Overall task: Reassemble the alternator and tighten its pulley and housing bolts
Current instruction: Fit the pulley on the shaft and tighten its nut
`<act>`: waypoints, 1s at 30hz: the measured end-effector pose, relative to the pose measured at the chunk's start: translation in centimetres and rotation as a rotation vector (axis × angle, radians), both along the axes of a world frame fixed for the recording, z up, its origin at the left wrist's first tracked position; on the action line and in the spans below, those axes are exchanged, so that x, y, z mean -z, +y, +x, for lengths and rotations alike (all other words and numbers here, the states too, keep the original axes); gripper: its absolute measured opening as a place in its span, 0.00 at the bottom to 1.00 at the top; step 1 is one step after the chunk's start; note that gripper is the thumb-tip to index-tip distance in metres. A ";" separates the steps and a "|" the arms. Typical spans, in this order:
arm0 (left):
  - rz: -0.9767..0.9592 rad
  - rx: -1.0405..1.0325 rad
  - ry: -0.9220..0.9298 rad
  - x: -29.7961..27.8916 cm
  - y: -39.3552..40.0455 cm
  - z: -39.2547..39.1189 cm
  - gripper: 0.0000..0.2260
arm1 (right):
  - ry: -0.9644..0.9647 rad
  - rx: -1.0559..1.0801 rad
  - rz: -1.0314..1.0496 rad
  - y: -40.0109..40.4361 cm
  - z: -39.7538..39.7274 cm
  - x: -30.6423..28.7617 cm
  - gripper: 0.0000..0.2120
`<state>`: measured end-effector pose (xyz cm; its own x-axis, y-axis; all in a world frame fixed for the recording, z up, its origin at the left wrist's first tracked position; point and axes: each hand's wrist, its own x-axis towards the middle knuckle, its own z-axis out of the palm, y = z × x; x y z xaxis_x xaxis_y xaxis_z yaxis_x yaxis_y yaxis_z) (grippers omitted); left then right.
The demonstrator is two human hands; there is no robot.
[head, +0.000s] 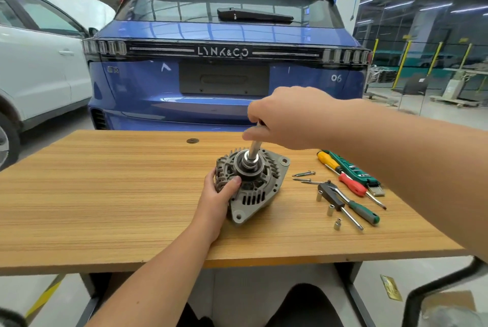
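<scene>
Grey cast-metal alternator (pixel 253 186) mid wooden table (pixel 105 194), pulley up, left hand (pixel 220 192) fingers wrapped round its left housing edge, right hand (pixel 287 118) fingers closed on steel socket driver (pixel 254 153) upright on pulley nut, loose long bolts (pixel 303 174), screwdrivers just right

Pretty clearly a car repair garage: a blue Lynk & Co hatchback (pixel 227 44) parked tail-in right behind the wood-grain tabletop (pixel 111 194), a white car (pixel 39 62) beside it, yellow safety posts (pixel 401 62) further back, and screwdrivers and sockets (pixel 351 189) scattered around.
</scene>
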<state>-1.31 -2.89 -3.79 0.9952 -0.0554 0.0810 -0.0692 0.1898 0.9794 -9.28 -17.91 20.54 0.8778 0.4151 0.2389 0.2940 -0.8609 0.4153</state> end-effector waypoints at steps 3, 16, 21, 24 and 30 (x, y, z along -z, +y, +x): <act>-0.004 -0.002 -0.007 -0.1 0.0 0.0 0.47 | 0.150 -0.128 -0.046 -0.4 -0.5 -0.6 0.13; -0.022 -0.005 -0.003 0.0 0.0 0.0 0.47 | -0.045 -0.089 -0.050 0.2 0.3 0.0 0.20; -0.031 0.003 -0.001 0.0 0.1 0.1 0.45 | 0.307 -0.225 0.319 -1.5 0.6 0.5 0.15; -0.044 0.004 0.009 0.0 0.0 0.1 0.44 | 0.412 -0.265 0.589 -2.0 2.0 1.4 0.14; -0.012 0.065 0.060 -1.2 0.9 1.7 0.42 | 0.831 -0.526 1.160 -1.1 4.9 4.4 0.18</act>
<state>0.36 -1.97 -2.57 0.9926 -0.1194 0.0225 0.0023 0.2037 0.9790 -4.36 -18.99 16.12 0.7404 0.6501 0.1708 0.4646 -0.3114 -0.8290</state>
